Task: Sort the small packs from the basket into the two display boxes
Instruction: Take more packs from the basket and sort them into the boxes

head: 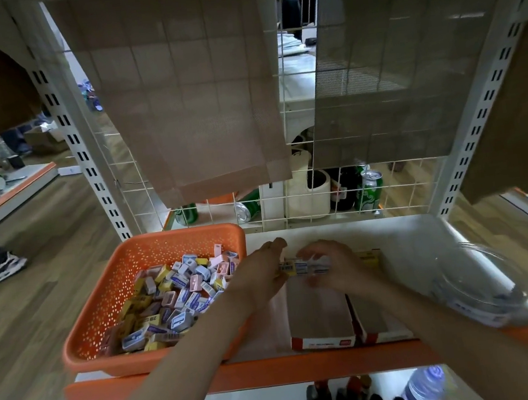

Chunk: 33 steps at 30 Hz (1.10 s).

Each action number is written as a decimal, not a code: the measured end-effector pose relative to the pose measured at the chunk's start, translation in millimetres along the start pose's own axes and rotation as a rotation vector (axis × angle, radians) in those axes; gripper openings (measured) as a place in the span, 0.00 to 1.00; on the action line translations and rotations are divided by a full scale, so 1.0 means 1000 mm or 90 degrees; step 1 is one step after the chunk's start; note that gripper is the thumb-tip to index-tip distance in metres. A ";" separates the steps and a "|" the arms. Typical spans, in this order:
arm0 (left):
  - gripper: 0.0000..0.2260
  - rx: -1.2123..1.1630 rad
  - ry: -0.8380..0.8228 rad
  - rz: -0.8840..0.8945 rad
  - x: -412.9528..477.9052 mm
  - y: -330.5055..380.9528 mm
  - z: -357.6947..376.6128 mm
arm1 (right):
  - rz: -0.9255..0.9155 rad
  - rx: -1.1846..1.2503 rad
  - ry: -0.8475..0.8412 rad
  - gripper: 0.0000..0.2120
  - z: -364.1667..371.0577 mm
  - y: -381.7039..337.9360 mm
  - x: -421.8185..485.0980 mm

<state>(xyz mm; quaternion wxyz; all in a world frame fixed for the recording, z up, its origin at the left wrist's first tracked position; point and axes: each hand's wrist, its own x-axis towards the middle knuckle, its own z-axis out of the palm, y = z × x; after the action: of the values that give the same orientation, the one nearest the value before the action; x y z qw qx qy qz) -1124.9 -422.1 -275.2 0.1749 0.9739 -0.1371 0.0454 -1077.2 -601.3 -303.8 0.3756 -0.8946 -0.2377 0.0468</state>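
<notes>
Between our flat left hand (pixel 259 274) and our right hand (pixel 336 265) curled over them, we pressed the small packs (pixel 303 266) into a neat row.

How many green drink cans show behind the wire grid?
3. A left can partly under the hanging cloth, a middle can lying on its side, a right can upright. More may be hidden.

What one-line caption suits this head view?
Left hand and right hand arrange small packs in a cardboard display box beside an orange plastic basket.
</notes>
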 end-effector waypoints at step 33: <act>0.20 0.055 -0.255 -0.025 0.012 0.095 0.029 | -0.027 -0.080 0.113 0.10 -0.080 0.027 -0.061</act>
<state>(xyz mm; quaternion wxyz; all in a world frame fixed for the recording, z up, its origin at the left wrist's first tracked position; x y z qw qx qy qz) -1138.6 -521.4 -269.7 0.1032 0.9726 -0.1479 -0.1468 -1099.7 -697.5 -271.3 0.3389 -0.9119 -0.2246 -0.0554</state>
